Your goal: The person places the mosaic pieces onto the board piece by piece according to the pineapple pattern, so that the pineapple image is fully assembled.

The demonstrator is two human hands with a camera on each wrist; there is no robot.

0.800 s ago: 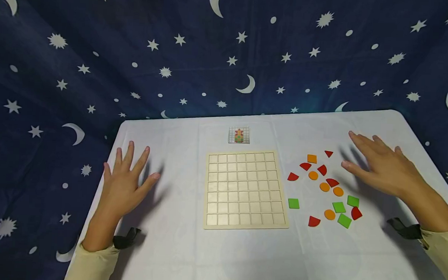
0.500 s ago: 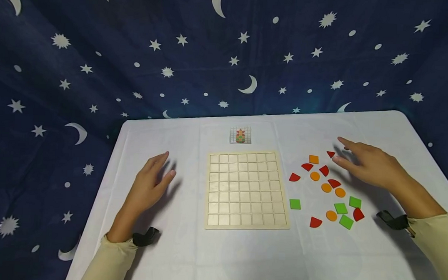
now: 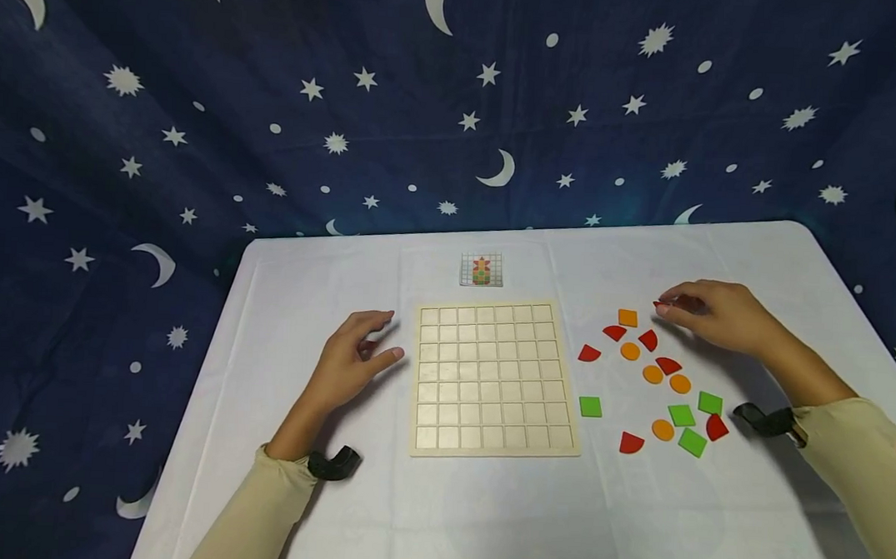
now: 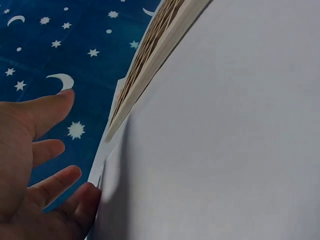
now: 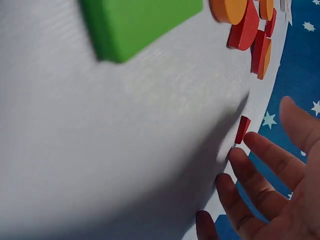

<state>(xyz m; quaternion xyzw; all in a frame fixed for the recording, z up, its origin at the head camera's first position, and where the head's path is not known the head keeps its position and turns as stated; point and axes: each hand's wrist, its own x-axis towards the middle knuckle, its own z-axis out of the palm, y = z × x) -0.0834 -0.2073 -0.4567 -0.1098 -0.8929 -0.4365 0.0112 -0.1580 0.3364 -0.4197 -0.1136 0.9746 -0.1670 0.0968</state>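
Note:
A bare wooden grid board [image 3: 492, 377] lies mid-table; its edge also shows in the left wrist view [image 4: 150, 55]. My left hand [image 3: 381, 337] rests on the cloth just left of the board with its fingers relaxed [image 4: 60, 137], holding nothing. My right hand [image 3: 668, 310] reaches over the loose pieces. Its straight fingertips are at a small red triangle [image 3: 658, 305] at the far end of the cluster. In the right wrist view that red triangle [image 5: 242, 129] lies just off the fingertips of the right hand [image 5: 267, 122], and the thumb stays apart.
A small pattern card [image 3: 482, 270] lies behind the board. Right of the board are scattered an orange square [image 3: 627, 318], orange discs [image 3: 652, 373], red quarter-rounds [image 3: 629, 442] and green squares [image 3: 589, 407]. The white table [image 3: 438, 512] has a starry blue cloth behind it.
My left hand slid right from the table's left side to the board's left edge. My right hand moved left and inward until its fingertips came to the red triangle.

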